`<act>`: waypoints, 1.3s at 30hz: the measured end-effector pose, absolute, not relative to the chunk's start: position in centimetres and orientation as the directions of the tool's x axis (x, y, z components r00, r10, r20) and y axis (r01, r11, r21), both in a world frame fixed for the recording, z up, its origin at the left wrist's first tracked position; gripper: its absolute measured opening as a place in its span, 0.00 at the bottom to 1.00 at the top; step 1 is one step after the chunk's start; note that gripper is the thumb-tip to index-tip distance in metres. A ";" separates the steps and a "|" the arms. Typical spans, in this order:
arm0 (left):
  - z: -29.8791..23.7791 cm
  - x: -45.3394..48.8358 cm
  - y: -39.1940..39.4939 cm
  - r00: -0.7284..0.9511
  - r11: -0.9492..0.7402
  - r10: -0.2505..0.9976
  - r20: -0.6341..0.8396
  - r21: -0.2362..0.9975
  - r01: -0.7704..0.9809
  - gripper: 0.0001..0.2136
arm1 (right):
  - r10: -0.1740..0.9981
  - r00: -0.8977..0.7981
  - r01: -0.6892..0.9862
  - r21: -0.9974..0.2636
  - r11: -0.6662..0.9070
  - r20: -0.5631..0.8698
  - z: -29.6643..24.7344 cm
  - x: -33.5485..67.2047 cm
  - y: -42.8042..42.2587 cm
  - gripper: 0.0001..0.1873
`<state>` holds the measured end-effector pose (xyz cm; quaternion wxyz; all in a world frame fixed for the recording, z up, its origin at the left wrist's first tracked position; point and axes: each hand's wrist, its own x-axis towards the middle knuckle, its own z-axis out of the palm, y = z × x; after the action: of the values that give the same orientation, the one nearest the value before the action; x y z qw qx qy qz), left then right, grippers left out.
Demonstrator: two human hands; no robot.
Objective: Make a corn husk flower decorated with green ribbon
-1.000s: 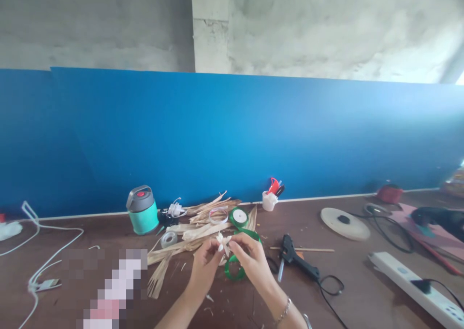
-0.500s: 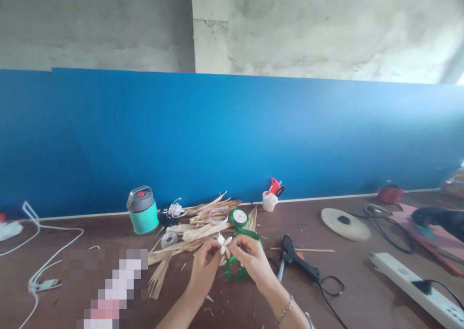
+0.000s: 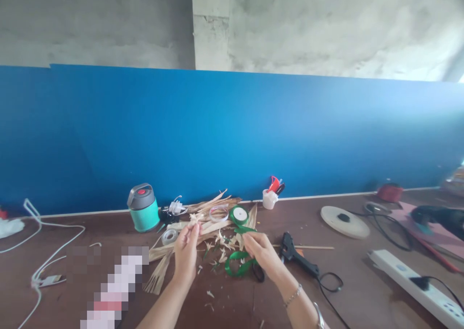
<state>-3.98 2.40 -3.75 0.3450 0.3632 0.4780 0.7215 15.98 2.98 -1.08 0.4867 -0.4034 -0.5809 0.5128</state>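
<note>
My left hand (image 3: 186, 252) is raised over the brown table (image 3: 362, 290), its fingertips pinched on a small pale folded husk flower (image 3: 195, 219). Apart from it, my right hand (image 3: 261, 253) reaches down with curled fingers over loose green ribbon (image 3: 237, 266) and several small husk flowers (image 3: 222, 247) lying on the table; whether it grips anything is hidden. A pile of dried husk strips (image 3: 203, 225) lies just beyond both hands, with a green ribbon spool (image 3: 239, 215) and a clear tape roll (image 3: 218, 214) on it.
A black glue gun (image 3: 297, 256) with its cord lies right of my right hand. A teal jar (image 3: 143, 208), a tape roll (image 3: 168, 236), a white cup of tools (image 3: 270, 197), a round white disc (image 3: 344, 221), a power strip (image 3: 416, 285) and white cables (image 3: 43, 251) sit around.
My hands have parted: the left rose and moved left with one husk flower, the right dropped toward the green ribbon. Several small flowers now show on the table between them.
</note>
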 end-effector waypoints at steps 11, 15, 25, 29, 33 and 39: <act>-3.2 -5.7 3.3 -0.670 -0.377 0.727 0.150 0.903 -0.207 0.18 | 0.956 0.198 -0.272 -0.925 0.264 0.215 -1.6 19.0 5.1 0.19; -3.1 -5.5 3.2 -0.656 -0.373 0.739 0.154 0.904 -0.208 0.16 | 0.983 0.006 -0.224 -0.958 0.181 0.184 -0.9 18.2 3.7 0.14; -2.6 -4.1 2.4 -0.480 -0.262 0.869 0.122 0.936 -0.235 0.15 | 0.848 -0.513 0.724 -0.599 0.344 -0.133 0.2 16.6 0.7 0.09; -2.8 -3.6 2.2 -0.380 -0.188 0.922 0.071 0.941 -0.280 0.16 | 0.909 -0.375 0.895 -0.326 0.304 -0.181 -0.3 16.4 0.2 0.14; -2.6 -3.3 1.9 -0.263 -0.137 0.964 0.048 0.933 -0.333 0.13 | 0.909 -0.363 0.927 -0.179 0.330 -0.204 -0.6 15.4 0.2 0.16; -2.0 -2.9 1.3 -0.103 -0.073 0.994 0.031 0.899 -0.432 0.10 | 0.900 -0.385 0.923 -0.112 0.369 -0.205 -1.0 14.8 0.4 0.15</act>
<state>-2.91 1.32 -2.04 0.5615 0.3652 0.3852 0.6348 14.82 0.38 -0.97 -0.0546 -0.5520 -0.8254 0.1044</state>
